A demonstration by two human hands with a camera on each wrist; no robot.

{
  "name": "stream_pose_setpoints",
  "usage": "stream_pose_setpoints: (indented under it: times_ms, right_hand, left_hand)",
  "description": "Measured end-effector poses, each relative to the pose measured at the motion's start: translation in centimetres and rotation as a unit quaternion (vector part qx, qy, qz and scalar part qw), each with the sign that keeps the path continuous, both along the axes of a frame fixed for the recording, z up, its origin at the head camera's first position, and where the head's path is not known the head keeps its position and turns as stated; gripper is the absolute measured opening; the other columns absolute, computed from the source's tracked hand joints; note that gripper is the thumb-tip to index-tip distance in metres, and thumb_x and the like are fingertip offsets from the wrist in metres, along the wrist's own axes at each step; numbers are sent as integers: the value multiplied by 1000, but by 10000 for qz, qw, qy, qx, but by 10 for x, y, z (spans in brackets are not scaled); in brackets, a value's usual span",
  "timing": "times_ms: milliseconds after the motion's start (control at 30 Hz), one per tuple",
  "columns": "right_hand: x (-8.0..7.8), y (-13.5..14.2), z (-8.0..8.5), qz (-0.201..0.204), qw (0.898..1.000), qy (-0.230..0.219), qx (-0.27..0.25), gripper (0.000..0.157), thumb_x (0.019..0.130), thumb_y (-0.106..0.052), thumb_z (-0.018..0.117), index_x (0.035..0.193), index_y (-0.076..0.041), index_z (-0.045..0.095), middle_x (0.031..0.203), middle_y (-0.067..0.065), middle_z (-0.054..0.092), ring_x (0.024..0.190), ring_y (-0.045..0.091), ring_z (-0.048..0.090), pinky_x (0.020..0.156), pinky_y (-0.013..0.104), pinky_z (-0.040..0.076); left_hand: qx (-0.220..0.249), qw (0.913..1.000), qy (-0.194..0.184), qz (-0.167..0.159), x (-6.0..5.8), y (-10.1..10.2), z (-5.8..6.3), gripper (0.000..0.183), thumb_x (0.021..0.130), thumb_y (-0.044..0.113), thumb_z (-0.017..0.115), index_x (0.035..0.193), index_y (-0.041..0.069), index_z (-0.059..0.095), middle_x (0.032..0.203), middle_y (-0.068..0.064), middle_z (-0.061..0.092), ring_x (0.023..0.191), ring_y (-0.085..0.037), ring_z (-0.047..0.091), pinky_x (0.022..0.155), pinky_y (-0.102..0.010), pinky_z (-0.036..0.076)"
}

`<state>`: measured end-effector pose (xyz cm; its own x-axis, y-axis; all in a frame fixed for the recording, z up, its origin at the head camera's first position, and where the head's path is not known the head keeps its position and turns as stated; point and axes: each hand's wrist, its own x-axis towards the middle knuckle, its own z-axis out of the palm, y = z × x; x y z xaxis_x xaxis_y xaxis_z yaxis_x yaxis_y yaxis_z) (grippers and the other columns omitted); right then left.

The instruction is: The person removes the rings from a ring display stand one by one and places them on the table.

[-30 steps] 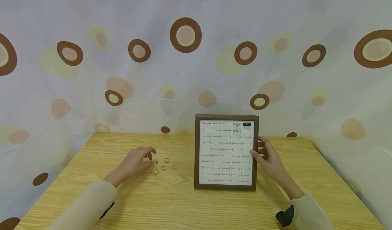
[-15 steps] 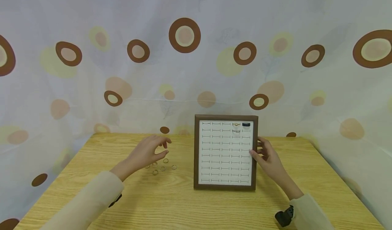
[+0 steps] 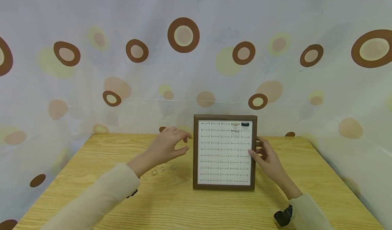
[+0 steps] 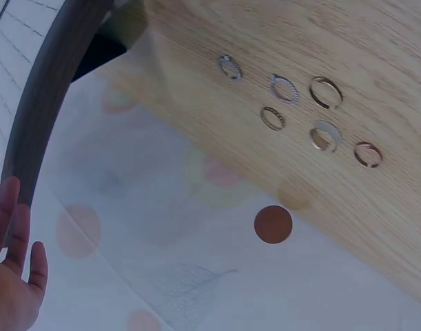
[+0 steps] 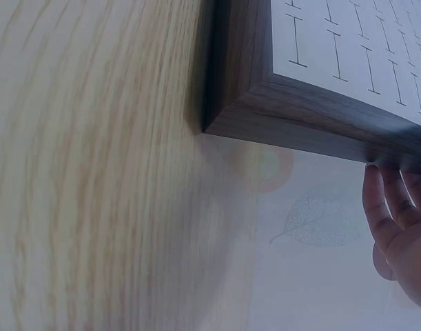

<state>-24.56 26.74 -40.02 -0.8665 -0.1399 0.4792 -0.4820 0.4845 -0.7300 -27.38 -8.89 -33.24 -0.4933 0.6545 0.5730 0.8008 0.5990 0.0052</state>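
Observation:
In the head view, my left hand (image 3: 168, 146) is in the air just left of the framed ring board. Its thumb and forefinger reach toward the frame's left edge, their tips a little apart; I cannot tell whether something small is between them. My right hand (image 3: 269, 160) holds the right edge of the ring board (image 3: 214, 170), thumb on the front, fingers behind. The board stands upright, with a brown frame and a white face with rows of slits. Near its top right sit a gold ring (image 3: 235, 124), a dark band (image 3: 245, 124) and a silver ring (image 3: 234, 131).
Several loose rings, among them a silver ring (image 4: 284, 88) and a reddish ring (image 4: 368, 154), lie on the wooden table (image 3: 171, 209) left of the board; my left arm hides some in the head view. Behind hangs a patterned curtain (image 3: 208, 80).
My left hand has risen from beside the loose rings and moved right, to the board's left edge. My right hand keeps its hold on the frame, and the board stays in place.

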Motion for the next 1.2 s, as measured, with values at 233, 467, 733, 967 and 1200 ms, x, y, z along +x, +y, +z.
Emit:
stream_pose_setpoints:
  times_ms: [233, 467, 733, 967, 1200]
  right_hand:
    - [0, 0, 0, 8, 10000, 16, -23, 51, 91, -12, 54, 136, -3, 32, 114, 15, 53, 91, 7, 55, 72, 16, 49]
    - [0, 0, 0, -36, 10000, -5, 20, 52, 91, -14, 55, 136, -3, 33, 114, 15, 53, 92, 9, 57, 72, 16, 49]
    - [-1, 1, -1, -17, 10000, -27, -5, 52, 91, -14, 55, 137, -3, 32, 114, 15, 53, 91, 7, 56, 71, 17, 50]
    - [-2, -1, -1, 83, 9999, 31, -61, 51, 91, -7, 53, 137, -1, 31, 114, 17, 52, 90, 5, 56, 71, 17, 50]
    - [-1, -2, 2, 149, 9998, 73, -141, 52, 89, 0, 52, 136, 0, 31, 113, 20, 51, 89, -4, 53, 70, 17, 50]
  left_hand:
    - [-36, 9997, 85, -208, 3, 31, 7, 24, 82, 27, 65, 104, 17, 63, 87, 9, 62, 90, -11, 53, 84, -32, 40]
    - [-122, 9989, 303, -335, 4, 62, 14, 24, 84, 29, 62, 106, 19, 62, 90, 10, 63, 86, -10, 51, 79, -28, 39]
    - [-38, 9981, 515, -327, -1, 94, 21, 25, 84, 29, 62, 107, 20, 62, 94, 10, 63, 87, -10, 51, 83, -28, 38]
    - [25, 9978, 578, -315, -8, 112, 25, 27, 84, 27, 63, 110, 21, 61, 98, 10, 64, 91, -10, 52, 79, -27, 38]
    - [-97, 9961, 851, -218, -16, 124, 24, 27, 84, 25, 63, 111, 21, 60, 105, 9, 64, 97, -11, 55, 84, -26, 41]
